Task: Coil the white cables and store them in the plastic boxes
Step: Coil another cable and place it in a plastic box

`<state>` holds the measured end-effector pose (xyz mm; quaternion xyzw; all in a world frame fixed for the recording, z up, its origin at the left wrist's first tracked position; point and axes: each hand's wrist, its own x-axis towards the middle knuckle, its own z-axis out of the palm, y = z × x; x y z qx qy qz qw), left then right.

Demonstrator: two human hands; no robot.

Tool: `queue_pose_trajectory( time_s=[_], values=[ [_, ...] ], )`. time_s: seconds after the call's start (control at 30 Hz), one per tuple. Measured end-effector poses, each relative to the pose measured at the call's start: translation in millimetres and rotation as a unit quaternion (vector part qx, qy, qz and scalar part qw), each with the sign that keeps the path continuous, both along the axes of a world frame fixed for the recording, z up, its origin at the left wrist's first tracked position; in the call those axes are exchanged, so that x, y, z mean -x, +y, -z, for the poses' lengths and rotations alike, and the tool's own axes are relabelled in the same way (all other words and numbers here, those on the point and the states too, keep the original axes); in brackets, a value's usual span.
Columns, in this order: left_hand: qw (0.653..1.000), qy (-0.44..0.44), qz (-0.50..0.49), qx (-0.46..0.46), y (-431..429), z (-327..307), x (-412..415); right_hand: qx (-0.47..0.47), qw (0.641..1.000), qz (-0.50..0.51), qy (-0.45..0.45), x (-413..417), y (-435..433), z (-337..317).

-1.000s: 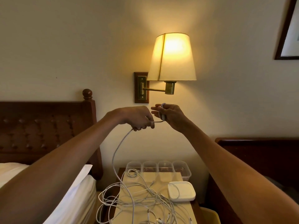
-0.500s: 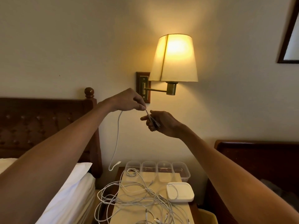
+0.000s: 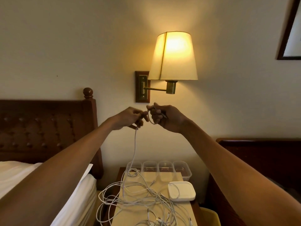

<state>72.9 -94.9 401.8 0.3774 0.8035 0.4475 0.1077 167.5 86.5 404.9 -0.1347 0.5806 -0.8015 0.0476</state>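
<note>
Head view, and all eyes are on the thin white cable (image 3: 134, 149), raised high in front of the wall, just under the lit wall lamp (image 3: 174, 56). Right hand (image 3: 167, 119) has its fingers curled around a small loop of it, the first turn of a coil by the look of things. A dark end pokes out past the knuckles, probably the plug, but it's too small to be sure. Left hand (image 3: 127, 119) is just beside it, fingers curled, pinching the run of cable that feeds the loop.

From that pinch the cable drops down, slack, towards the leftmost of four clear plastic boxes (image 3: 166, 163) lined up at the back of the pale-topped surface (image 3: 185, 209). Whether a coil already lies in that box, I cannot tell. In front of them a loose tangle of white cables (image 3: 138, 199) sprawls across the top and spills off the left edge towards the white bed (image 3: 78, 193). A flat white rounded case (image 3: 181, 191) sits to the right, with a strand lying over it. Dark wooden headboard (image 3: 48, 128) off to the left.

My read is that this cable is light, limp and a bit slick, so the loops will want to spring open. Best hold is right where the turns cross, thumb clamped over them, with the other hand guiding the free run close by. Pull gently, because the tail could drag the heap.
</note>
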Motion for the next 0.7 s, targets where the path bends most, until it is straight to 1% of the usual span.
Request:
queue_pose_trajectory(
  time_s=[0.03,0.1,0.17,0.23,0.3,0.37,0.43,0.5,0.57,0.63,0.7],
  values=[
    [1.000,-0.028,0.009,0.007,3.4,3.1,-3.7,0.022,1.000,-0.003,0.003,0.4,0.6,-0.8],
    [0.998,-0.051,0.018,0.028,10.5,6.8,-10.8,0.076,0.997,0.004,0.013,1.8,1.1,-3.2],
    [0.995,-0.066,0.033,0.060,15.4,9.3,-16.9,0.112,0.992,0.048,0.039,6.0,2.3,-6.3],
    [0.990,-0.086,0.053,0.095,18.4,10.0,-23.0,0.114,0.985,0.108,0.071,12.8,5.2,-8.9],
    [0.989,-0.093,0.045,0.102,21.2,9.2,-29.5,0.067,0.981,0.160,0.086,19.3,8.4,-9.4],
    [0.991,-0.072,0.028,0.106,23.2,5.8,-33.3,-0.011,0.974,0.208,0.092,25.2,14.0,-6.5],
    [0.988,-0.048,0.038,0.145,23.4,1.0,-36.8,-0.064,0.963,0.243,0.098,28.7,19.5,-1.8],
    [0.980,-0.026,0.055,0.187,23.8,-3.6,-42.7,-0.093,0.954,0.269,0.098,29.5,21.7,2.6],
    [0.976,0.023,0.062,0.210,25.1,-11.5,-49.6,-0.142,0.940,0.296,0.097,30.2,21.6,8.5],
    [0.970,0.090,0.067,0.215,25.3,-23.5,-52.7,-0.219,0.921,0.310,0.093,30.3,20.5,15.8],
    [0.961,0.169,0.065,0.209,22.5,-37.5,-50.5,-0.294,0.909,0.280,0.091,28.2,20.6,22.7]
  ],
)
